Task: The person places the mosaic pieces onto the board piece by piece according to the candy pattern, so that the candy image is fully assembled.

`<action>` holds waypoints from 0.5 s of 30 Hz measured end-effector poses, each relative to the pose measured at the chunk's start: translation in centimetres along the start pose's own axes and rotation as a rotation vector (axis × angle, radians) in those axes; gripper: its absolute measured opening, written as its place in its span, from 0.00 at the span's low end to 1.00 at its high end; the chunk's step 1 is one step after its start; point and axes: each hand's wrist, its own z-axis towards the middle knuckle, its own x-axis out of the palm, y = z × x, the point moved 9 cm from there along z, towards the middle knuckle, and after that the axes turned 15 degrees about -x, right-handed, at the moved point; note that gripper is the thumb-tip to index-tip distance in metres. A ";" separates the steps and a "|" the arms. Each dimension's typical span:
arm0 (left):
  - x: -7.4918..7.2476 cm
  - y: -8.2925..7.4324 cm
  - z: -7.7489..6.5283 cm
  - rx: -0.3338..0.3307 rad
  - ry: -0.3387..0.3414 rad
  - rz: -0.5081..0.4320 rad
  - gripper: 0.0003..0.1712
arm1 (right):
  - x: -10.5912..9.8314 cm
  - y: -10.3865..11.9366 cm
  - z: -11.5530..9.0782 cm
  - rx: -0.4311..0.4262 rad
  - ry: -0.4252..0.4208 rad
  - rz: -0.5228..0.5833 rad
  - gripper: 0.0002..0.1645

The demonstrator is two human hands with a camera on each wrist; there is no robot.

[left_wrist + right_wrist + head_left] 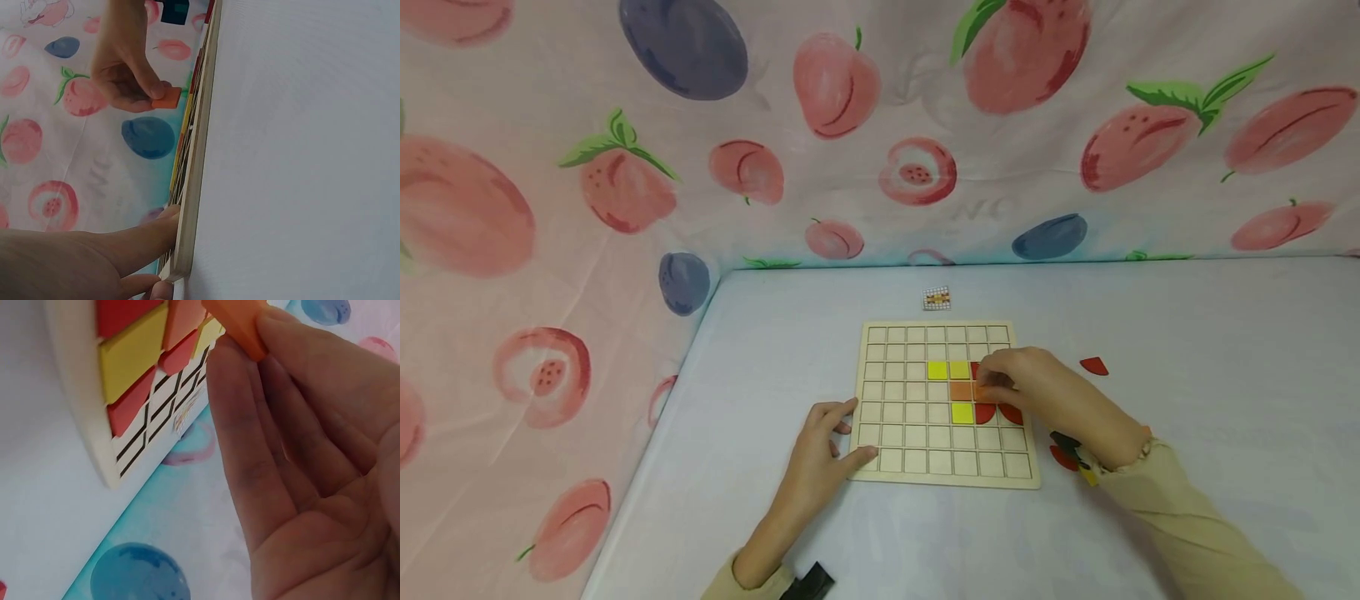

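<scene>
A pale wooden grid board (904,460) lies on the table. My left hand (817,446) is at its left edge, thumb resting on the surface near the front corner and fingertips touching the side. Over the right part of the board, my right hand (1037,387) pinches an orange tile (167,98) between thumb and fingers; in the right wrist view the orange tile (240,322) is close to the board's face. Yellow squares (937,370), an orange square (960,391) and red rounded pieces (984,413) sit in the cells, some hidden by my right hand.
A small printed pattern card (936,298) lies beyond the board. One red piece (1095,366) is off to the right, and more red, yellow and dark pieces (1064,456) are partly under my right wrist. A fruit-print cloth (850,200) rises behind the table.
</scene>
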 end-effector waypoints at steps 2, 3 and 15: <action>0.0 0.0 0.0 0.001 0.001 -0.002 0.38 | 0.1 0.2 0.4 -0.016 -0.004 -0.010 0.05; 0.0 0.0 0.0 0.000 0.002 -0.002 0.38 | 0.2 0.3 0.6 -0.018 -0.004 -0.010 0.05; 0.1 0.0 0.0 -0.012 0.005 0.000 0.39 | 0.9 1.3 2.9 -0.069 -0.015 0.032 0.06</action>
